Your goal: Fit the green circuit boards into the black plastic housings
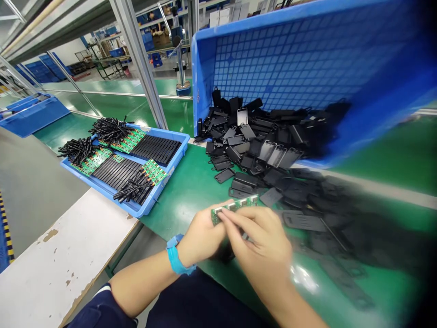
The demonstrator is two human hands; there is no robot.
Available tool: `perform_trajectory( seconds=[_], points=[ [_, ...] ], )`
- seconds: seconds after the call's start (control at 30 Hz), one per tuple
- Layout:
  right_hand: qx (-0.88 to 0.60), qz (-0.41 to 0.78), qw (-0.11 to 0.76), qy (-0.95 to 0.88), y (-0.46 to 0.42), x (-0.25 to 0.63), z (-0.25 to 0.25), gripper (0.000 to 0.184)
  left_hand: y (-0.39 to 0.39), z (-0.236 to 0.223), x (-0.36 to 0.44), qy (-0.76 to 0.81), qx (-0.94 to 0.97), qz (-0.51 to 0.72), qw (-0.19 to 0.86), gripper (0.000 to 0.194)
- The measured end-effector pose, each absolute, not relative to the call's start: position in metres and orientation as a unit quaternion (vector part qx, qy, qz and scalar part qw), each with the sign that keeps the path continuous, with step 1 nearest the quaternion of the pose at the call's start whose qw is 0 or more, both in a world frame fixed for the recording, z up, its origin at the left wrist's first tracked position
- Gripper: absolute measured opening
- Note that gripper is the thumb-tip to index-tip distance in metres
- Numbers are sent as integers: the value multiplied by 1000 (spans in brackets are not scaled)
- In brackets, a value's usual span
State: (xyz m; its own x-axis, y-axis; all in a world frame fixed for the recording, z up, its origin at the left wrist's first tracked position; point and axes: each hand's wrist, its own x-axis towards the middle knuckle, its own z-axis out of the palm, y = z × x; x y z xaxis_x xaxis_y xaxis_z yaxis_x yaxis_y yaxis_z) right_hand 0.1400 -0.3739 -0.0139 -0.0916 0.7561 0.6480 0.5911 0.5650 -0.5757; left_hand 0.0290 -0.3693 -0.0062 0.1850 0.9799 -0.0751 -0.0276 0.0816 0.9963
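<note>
In the head view a green circuit board strip (243, 202) with several white connectors along its edge lies across my left hand (205, 234), whose fingers are closed on it, mostly out of sight. My right hand (264, 239) has thumb and forefinger pinched together at the strip's left end, against a connector. Whatever sits between those fingertips is too small to make out. Some dark material shows beneath the hands, largely covered by them. Just beyond the hands lie loose black plastic cases (247, 182).
A large blue crate (205, 59) lies on its side, black cases spilling onto the green bench (177, 182). To the left, a blue tray (145, 209) holds green boards (155, 172), black cables (109, 131) and black bars (157, 148). A metal post (138, 59) rises behind.
</note>
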Motion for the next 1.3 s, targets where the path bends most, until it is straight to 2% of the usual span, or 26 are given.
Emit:
perform_trajectory(
  seconds=[0.1, 0.3, 0.43, 0.63, 0.77, 1.07, 1.3],
  points=[
    [-463, 98, 494, -729, -373, 142, -11, 11, -371, -8, 28, 474, 521, 429, 566, 37],
    [-466, 254, 432, -729, -373, 147, -2, 12, -373, -7, 28, 492, 565, 399, 528, 32],
    [-452, 320, 410, -725, -379, 155, 0, 15, -373, -7, 27, 496, 544, 404, 544, 37],
    [-527, 272, 430, -681, -371, 160, -7, 14, -376, -2, 31, 493, 542, 396, 553, 30],
    [-573, 242, 448, -642, -370, 156, -14, 5, -379, -3, 32, 491, 538, 402, 555, 32],
    [-540, 115, 500, -667, -380, 152, -21, 8, -383, -8, 32, 530, 568, 404, 482, 32],
    [-509, 198, 453, -705, -375, 158, -16, 10, -385, -7, 30, 522, 592, 401, 465, 31]
  ],
)
